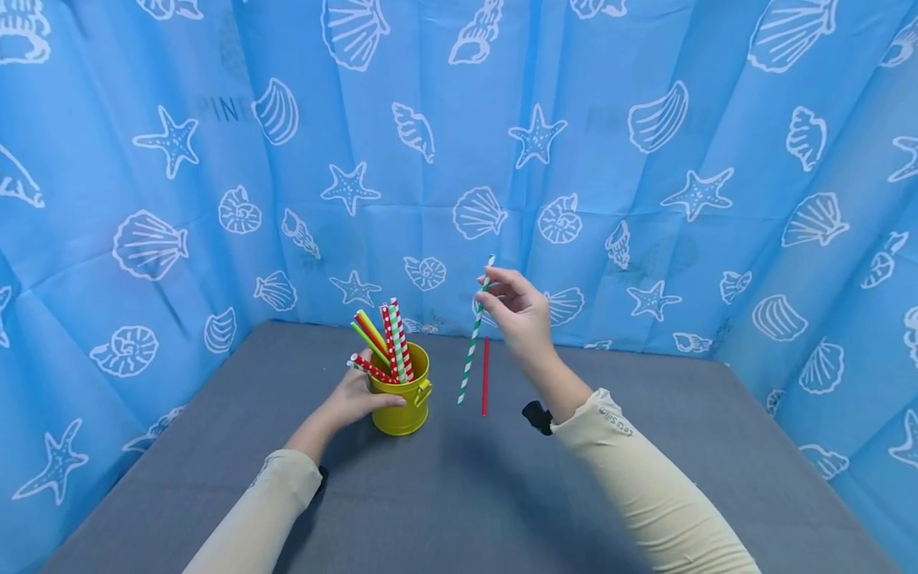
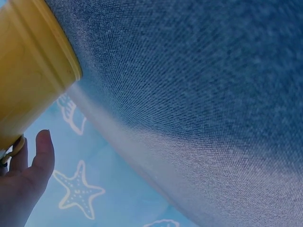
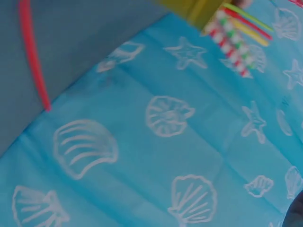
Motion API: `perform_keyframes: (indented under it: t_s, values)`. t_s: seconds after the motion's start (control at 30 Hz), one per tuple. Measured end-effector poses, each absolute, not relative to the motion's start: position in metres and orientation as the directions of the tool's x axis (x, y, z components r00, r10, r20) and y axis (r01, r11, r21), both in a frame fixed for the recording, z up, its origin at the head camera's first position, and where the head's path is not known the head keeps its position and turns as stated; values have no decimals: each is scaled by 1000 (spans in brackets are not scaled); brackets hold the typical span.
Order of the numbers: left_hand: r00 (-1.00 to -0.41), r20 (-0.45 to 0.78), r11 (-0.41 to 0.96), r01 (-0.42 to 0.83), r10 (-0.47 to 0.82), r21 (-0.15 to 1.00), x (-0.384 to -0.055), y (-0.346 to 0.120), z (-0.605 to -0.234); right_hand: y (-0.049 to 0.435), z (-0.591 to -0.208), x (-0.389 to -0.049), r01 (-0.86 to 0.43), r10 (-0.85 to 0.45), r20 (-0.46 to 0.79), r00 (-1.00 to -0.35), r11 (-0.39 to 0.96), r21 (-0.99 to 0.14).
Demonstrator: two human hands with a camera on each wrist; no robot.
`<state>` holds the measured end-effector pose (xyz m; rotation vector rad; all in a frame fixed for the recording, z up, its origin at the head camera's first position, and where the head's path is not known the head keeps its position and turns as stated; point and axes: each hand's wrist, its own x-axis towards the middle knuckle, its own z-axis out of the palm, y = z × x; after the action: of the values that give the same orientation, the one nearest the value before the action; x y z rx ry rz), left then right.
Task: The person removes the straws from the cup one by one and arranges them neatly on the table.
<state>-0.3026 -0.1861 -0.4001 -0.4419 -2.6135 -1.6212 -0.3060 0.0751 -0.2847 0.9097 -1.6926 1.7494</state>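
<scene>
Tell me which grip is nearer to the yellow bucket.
Left: the left grip holds the yellow bucket; the right grip is apart from it, off to the right, pinching a green-striped straw.

Yellow bucket (image 2: pixel 33 71) slants in at upper L of L wrist view, partly cut off, ridged base end at grey-blue cloth (image 2: pixel 189 85). L hand (image 2: pixel 21 189), btm L, w/ fingers nr bucket's metal fitting (image 2: pixel 18 145). Beyond cloth edge: lt blue curtain (image 2: pixel 118 184) w/ white starfish print (image 2: pixel 79 191) & shell print (image 2: pixel 71 113).
</scene>
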Motion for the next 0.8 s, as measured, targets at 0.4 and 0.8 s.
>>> perform_keyframes:
  t_s: [0.4,0.8]
  values:
    - [-981,65,430,139,183,892,-302,-186,-393,118,-308,-324,-741,-312,678,-666,165,-651]
    - [-996,55,319,73,65,945,-298,-172,-388,140,-329,-341,-682,-329,597,-731,380,-625]
